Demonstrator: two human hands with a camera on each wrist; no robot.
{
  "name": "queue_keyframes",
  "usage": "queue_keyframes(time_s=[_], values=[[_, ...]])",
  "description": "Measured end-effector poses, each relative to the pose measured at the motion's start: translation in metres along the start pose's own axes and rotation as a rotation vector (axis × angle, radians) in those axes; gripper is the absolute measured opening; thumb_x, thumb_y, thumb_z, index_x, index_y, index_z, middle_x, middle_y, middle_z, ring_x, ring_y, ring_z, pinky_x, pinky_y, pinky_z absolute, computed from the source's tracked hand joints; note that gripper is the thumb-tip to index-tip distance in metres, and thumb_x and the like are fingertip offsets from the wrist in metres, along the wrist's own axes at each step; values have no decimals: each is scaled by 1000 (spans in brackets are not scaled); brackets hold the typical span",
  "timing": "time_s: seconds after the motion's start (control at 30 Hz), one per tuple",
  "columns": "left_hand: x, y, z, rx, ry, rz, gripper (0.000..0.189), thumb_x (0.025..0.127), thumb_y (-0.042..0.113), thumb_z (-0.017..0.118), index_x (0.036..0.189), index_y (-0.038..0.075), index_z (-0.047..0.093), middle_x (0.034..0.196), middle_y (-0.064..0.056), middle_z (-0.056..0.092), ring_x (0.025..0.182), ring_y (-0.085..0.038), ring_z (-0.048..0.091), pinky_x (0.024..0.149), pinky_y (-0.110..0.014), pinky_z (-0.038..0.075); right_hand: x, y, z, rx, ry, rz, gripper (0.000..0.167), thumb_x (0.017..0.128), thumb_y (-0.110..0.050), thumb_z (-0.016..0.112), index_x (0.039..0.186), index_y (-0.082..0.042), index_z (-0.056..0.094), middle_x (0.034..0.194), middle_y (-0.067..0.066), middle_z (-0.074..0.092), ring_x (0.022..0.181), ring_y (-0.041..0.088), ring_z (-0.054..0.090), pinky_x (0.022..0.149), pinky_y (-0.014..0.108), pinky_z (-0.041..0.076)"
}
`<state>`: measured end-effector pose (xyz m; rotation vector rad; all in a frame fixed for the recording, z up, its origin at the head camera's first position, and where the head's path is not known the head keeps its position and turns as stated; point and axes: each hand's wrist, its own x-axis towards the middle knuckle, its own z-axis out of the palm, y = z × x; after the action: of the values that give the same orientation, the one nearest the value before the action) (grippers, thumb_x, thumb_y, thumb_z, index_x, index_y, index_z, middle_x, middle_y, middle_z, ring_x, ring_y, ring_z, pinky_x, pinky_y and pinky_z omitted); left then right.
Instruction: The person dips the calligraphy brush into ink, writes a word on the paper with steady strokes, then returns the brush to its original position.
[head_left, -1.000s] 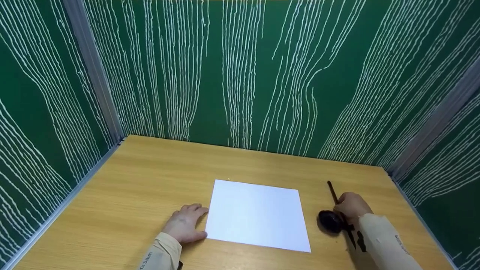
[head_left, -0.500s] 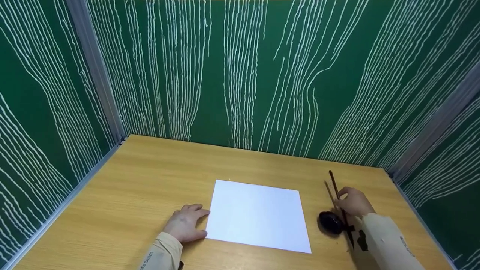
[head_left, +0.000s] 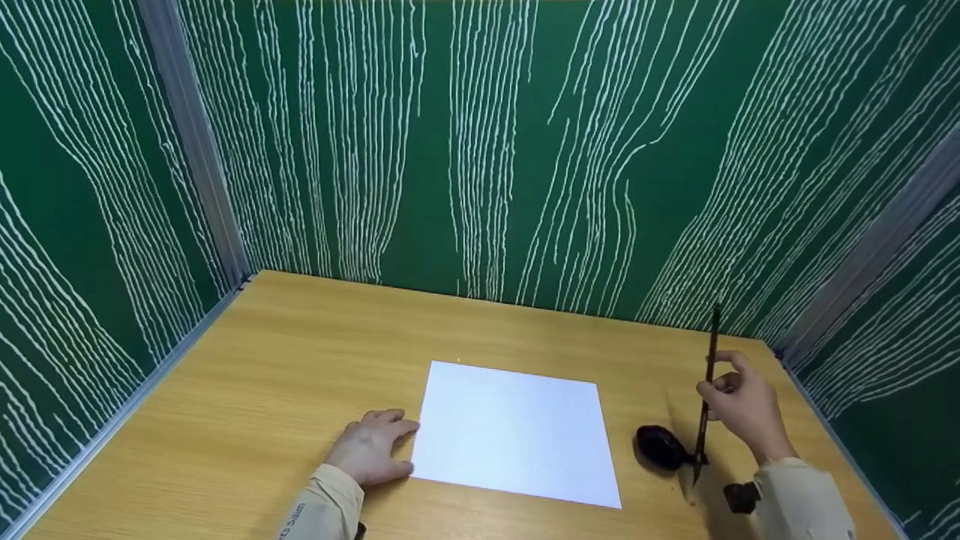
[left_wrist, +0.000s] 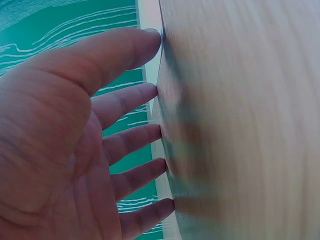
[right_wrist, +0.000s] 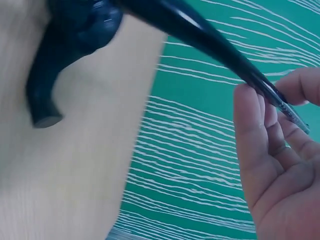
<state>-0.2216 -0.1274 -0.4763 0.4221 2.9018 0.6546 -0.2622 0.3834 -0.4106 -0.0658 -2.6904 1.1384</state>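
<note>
My right hand pinches a dark, slender brush between thumb and fingers. The brush stands nearly upright, its pointed tip downward beside a glossy black oval object with a short stub. In the right wrist view, the brush shaft slants across the top, and the stub of the black object curves out at the left. A white sheet of paper lies flat in front. My left hand rests with spread fingers at its left edge; fingertips meet the tabletop in the left wrist view.
The wooden table is enclosed by green panels with white wavy lines. Grey metal posts stand at the back corners. A black strap piece shows at the right sleeve.
My right hand has lifted the brush and moved right and away from the black object. The brush has swung from leaning left to nearly upright. My left hand and the paper stay put.
</note>
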Motion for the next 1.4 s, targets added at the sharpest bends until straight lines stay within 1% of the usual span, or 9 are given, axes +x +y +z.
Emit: queue_keyframes(time_s=[0.13,0.33,0.57,0.7,0.8,0.9,0.97,1.2,1.4], values=[[0,0,1,-2,-1,-10,60,76,34,71,132,18,58,144,-14,48,134,-38,40,105,-61,33,-11,-7,-1,40,159,-15,47,93,-20,59,136,-10,42,84,5,59,63,13,63,57,26,56],[0,0,0,9,4,-18,59,76,34,71,132,19,58,144,-13,48,134,-38,40,105,-61,34,-25,-11,11,126,385,-35,41,90,-13,64,129,-18,53,80,-7,62,67,0,61,59,15,53],[0,-1,1,2,15,-16,59,76,34,72,132,19,58,144,-13,48,134,-38,40,105,-61,34,-33,-5,25,134,542,-131,40,85,-4,66,123,-12,57,80,4,69,62,-7,61,62,6,47],[1,-2,2,-20,29,10,58,76,32,72,131,17,59,144,-14,48,134,-39,40,104,-62,34,-35,-1,28,151,577,-148,39,85,-3,67,122,-10,58,79,-5,68,61,-8,60,60,5,47],[2,-4,2,-28,30,15,58,76,32,72,131,17,59,144,-15,48,134,-40,40,104,-63,33,-37,1,30,164,564,-143,39,85,-3,67,122,-11,58,82,-14,64,65,-8,60,61,6,48],[2,-5,2,-27,23,6,59,76,33,72,131,18,59,144,-14,48,135,-39,39,104,-63,33,-38,2,34,167,541,-122,39,86,-5,67,123,-12,58,85,-19,60,69,-8,61,63,6,48],[2,-5,2,-28,17,-3,59,76,33,72,131,18,59,144,-14,48,135,-39,39,105,-63,33,-38,2,36,164,524,-105,38,87,-7,66,124,-14,58,85,-16,61,69,-6,61,63,6,48],[1,-3,2,-22,5,-9,59,76,33,72,131,18,59,145,-14,47,135,-38,39,105,-63,32,-39,3,40,170,474,-90,34,92,-11,62,125,-16,57,91,7,67,72,-4,62,63,9,50],[2,-2,3,-18,0,-11,57,78,34,71,132,18,58,145,-14,47,135,-39,39,105,-63,32,-40,5,40,162,484,-89,33,92,-13,61,125,-16,58,90,7,67,72,-5,61,63,8,50]])
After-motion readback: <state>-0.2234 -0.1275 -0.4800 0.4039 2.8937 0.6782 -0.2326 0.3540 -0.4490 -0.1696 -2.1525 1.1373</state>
